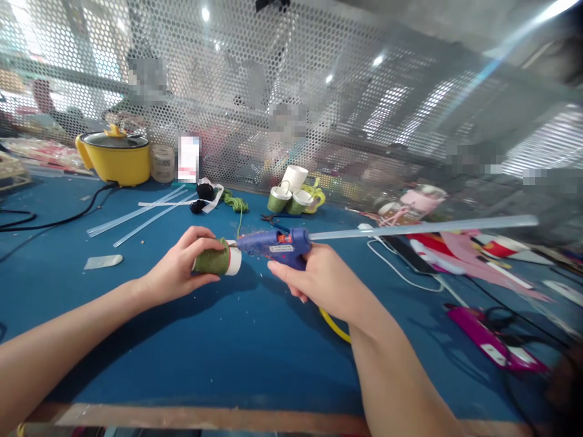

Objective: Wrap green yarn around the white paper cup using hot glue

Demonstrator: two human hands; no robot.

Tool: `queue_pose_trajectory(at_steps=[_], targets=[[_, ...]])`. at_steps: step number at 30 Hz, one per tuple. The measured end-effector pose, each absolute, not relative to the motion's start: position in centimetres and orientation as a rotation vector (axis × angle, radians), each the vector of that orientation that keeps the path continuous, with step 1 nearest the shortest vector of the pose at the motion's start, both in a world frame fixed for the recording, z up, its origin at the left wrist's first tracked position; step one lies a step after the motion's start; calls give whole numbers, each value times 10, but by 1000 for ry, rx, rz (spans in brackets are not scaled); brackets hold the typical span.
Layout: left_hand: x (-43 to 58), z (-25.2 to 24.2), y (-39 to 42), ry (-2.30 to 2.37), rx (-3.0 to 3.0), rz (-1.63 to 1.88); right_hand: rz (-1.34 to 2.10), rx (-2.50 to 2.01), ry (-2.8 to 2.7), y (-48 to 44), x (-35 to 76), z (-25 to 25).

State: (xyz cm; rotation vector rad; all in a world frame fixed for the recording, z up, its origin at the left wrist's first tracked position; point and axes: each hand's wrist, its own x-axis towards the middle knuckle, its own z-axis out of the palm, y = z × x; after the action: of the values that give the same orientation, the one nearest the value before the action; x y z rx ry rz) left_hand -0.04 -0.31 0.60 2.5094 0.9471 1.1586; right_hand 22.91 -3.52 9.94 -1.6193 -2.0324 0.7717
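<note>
My left hand (186,261) is closed around a small white paper cup (234,260) lying on its side, most of it wrapped in green yarn (214,260). In my right hand (314,273) is a blue hot glue gun (277,246), gripped by its handle. The gun's nozzle points left and meets the cup near the edge of the yarn; whether it touches cannot be made out. A long clear glue stick (423,228) juts from the gun's back. From the cup a green strand runs up to a loose yarn bundle (235,202).
Green-wrapped cups (279,199) stand at the back, beside pliers (273,220). Loose glue sticks (141,215) lie left, near a yellow electric pot (119,161). A phone (407,254), white cable and purple power strip (494,340) are on the right. A perforated metal screen (246,79) rises behind.
</note>
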Motion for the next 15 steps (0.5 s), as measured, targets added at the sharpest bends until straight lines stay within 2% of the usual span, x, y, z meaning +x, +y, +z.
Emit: queue_pose_trajectory(at_steps=[15], targets=[[-1, 3, 4, 1044, 2251, 1194, 813, -1681, -2031, -38, 226, 99]])
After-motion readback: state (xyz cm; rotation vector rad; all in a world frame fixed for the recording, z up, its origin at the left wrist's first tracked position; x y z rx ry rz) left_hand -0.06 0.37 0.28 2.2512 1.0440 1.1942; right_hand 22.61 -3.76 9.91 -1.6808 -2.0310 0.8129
